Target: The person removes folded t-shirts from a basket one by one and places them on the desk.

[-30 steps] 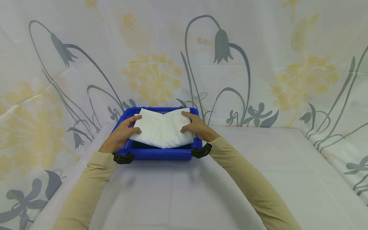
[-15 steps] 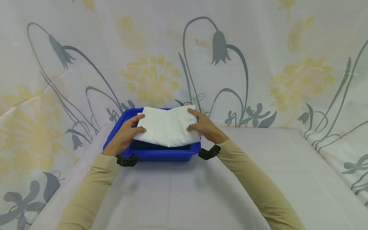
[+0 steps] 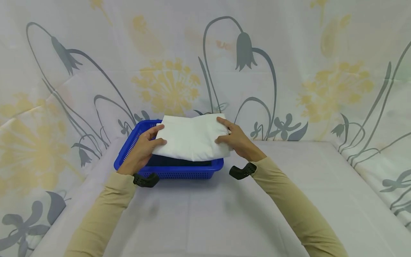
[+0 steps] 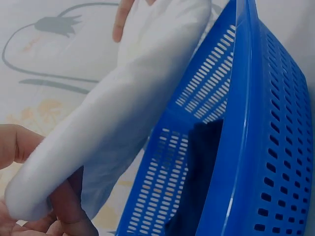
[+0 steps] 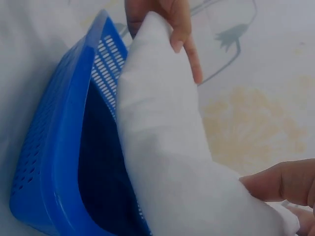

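A folded white cloth (image 3: 192, 137) is held up between both hands, over the blue plastic basket (image 3: 186, 174). My left hand (image 3: 142, 148) grips its left end, thumb on top and the other fingers partly hidden beneath. On the opposite end, my right hand (image 3: 237, 140) pinches the cloth between thumb and fingers. Seen from the left wrist, the cloth (image 4: 113, 113) hangs as a thick fold above the basket rim (image 4: 236, 132). Inside the basket lies dark navy fabric (image 5: 106, 162), partly covered by the cloth in the head view.
The basket has perforated walls and stands on a white-covered table (image 3: 289, 178), near the back. Behind rises a curtain (image 3: 173, 35) printed with grey and yellow flowers. A black wrist strap device (image 3: 243, 171) sits on each wrist.
Both hands have carried the white cloth up and to the right relative to the basket. The right hand has moved past the basket's right edge, and the cloth is stretched flatter.
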{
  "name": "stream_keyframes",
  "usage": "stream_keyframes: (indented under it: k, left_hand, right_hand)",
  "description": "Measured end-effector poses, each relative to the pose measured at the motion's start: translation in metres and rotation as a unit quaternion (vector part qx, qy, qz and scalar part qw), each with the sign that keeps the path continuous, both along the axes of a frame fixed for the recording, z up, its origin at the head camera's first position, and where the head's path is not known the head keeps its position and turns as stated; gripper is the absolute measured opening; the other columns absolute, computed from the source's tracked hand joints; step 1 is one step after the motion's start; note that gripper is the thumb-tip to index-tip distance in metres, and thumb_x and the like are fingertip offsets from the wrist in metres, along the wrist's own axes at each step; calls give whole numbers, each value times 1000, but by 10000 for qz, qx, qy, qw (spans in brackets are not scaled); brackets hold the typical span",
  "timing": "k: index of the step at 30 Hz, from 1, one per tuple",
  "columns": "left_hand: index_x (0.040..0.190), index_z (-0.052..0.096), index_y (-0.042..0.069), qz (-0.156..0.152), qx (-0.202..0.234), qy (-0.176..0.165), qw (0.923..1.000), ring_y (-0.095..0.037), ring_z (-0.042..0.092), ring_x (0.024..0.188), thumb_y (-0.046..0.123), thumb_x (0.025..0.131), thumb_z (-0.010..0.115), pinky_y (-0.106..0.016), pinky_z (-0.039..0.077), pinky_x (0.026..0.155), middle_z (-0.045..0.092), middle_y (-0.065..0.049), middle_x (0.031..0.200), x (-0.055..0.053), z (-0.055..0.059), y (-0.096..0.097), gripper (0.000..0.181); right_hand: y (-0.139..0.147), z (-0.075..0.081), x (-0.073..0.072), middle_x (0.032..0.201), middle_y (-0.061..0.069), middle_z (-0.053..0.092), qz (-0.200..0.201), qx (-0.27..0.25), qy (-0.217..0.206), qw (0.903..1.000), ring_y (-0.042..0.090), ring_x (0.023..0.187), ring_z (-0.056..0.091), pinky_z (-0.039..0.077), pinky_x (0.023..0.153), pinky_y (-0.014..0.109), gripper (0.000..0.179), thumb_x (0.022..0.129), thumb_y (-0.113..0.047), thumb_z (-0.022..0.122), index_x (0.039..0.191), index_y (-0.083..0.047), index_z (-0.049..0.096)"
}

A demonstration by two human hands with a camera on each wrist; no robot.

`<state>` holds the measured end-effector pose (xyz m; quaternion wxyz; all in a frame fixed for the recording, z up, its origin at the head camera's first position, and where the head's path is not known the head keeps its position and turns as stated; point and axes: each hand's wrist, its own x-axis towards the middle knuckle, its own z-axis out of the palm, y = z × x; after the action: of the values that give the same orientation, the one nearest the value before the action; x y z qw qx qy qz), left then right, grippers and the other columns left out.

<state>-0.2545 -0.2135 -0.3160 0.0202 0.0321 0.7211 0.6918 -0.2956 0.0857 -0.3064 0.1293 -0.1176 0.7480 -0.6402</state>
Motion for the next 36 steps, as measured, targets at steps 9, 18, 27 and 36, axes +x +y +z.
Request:
stream_keyframes:
  k: [9,18,27,36]
  left_hand:
    - [151,33,7,24,86,179,9998,-24,43,118,-7,90,54,-21,47,80,36,-16,145,1,0,12,66]
    - [150,36,6,32,197,180,9996,-26,39,125,-10,88,55,-31,43,93,36,-15,145,5,1,31,66]
    - [149,36,5,-29,350,204,9992,-27,39,124,-10,89,55,-34,40,96,33,-17,145,8,1,50,65]
    - [148,38,5,-75,554,266,9981,-27,40,122,-11,88,55,-37,39,98,33,-15,145,7,-1,69,65]
  right_hand:
    - [17,3,6,156,7,18,-168,-110,-8,9998,31,133,33,39,97,55,88,80,6,65,153,-29,31]
    - [38,3,15,156,5,19,-227,-223,69,9995,31,131,35,42,92,52,87,81,7,64,153,-28,31]
    - [59,4,22,157,10,14,-174,-300,204,9992,33,132,33,44,92,48,87,82,8,63,154,-27,28]
    - [78,6,31,157,9,13,-230,-348,301,9987,32,129,34,49,82,36,87,84,8,61,155,-26,26]
